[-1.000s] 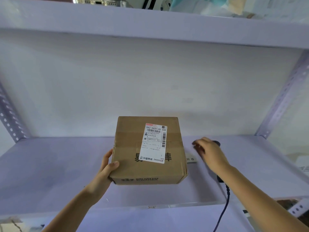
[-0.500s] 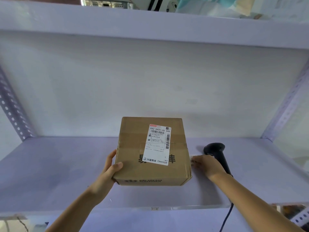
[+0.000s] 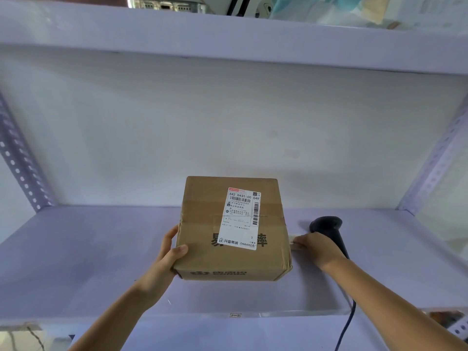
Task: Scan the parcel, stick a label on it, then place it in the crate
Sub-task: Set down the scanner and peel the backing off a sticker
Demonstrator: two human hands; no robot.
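Observation:
A brown cardboard parcel (image 3: 215, 224) with a white shipping label (image 3: 240, 217) on its top rests on the white shelf (image 3: 88, 249). My left hand (image 3: 167, 259) grips its near left corner, thumb on top. My right hand (image 3: 316, 248) lies on the shelf just right of the parcel, fingertips pinching a small white label (image 3: 293, 243) whose far part the parcel hides. A black handheld scanner (image 3: 326, 225) lies behind that hand, its cable (image 3: 347, 325) running off the shelf's front edge. No crate is in view.
A second shelf board (image 3: 228, 39) runs overhead with boxes and bags on it. Perforated metal uprights stand at the left (image 3: 20, 168) and right (image 3: 435, 163). A white wall closes the back of the shelf.
My right hand has moved off the scanner, leftward and down to the small label beside the parcel. The parcel stays in my left hand, hardly moved.

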